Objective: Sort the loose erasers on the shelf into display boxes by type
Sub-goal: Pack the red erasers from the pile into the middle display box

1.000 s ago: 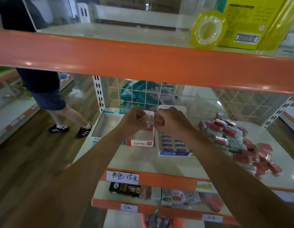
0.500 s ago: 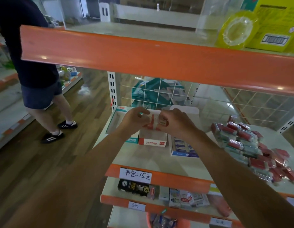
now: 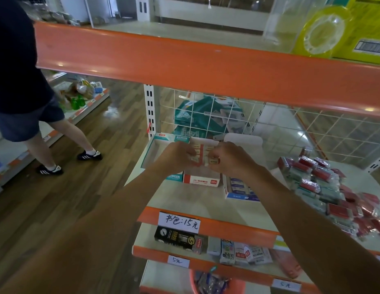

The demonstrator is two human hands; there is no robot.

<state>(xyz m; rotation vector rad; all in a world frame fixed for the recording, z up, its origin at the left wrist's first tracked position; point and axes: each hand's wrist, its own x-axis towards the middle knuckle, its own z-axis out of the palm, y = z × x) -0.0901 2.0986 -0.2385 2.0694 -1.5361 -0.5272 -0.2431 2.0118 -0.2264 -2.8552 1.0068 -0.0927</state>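
Both my hands meet over the red-and-white display box (image 3: 200,181) in the middle of the shelf. My left hand (image 3: 176,157) and my right hand (image 3: 231,159) pinch a small stack of red-banded erasers (image 3: 202,158) between them, above that box. A teal-edged display box (image 3: 157,153) stands to the left, mostly under my left hand. A blue-fronted display box (image 3: 241,190) with rows of erasers sits to the right. A heap of loose wrapped erasers (image 3: 325,187), red and pale, covers the right part of the shelf.
An orange shelf edge (image 3: 184,60) hangs above my hands, with a yellow tape roll (image 3: 324,32) on it. A white wire grid (image 3: 227,115) backs the shelf. A person (image 3: 21,88) stands in the aisle at the left. Lower shelves (image 3: 206,245) hold packaged goods.
My view has shifted so the shelf sits further right. My hands have stayed together over the red-and-white box, holding the erasers a little lower.
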